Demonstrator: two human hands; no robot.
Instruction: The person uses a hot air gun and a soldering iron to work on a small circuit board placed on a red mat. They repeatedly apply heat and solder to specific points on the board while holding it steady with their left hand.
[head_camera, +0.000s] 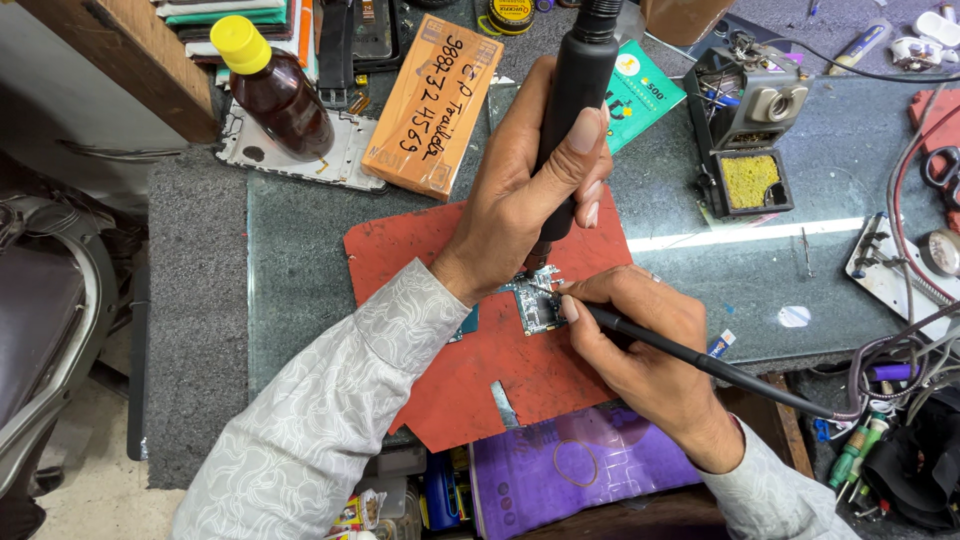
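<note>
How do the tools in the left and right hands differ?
The thick black handpiece in the left hand stands nearly upright; the slim black soldering iron in the right hand lies low and slanted, trailing a cable. Both tips meet at the small circuit board on the red mat.

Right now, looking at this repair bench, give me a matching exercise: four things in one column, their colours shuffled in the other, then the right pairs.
Things:
1. bottle cap
2. work mat
3. long box
4. sponge

Colours:
A. orange
B. yellow-green
C. yellow
D. red

Pairs: 1-C, 2-D, 3-A, 4-B
</note>
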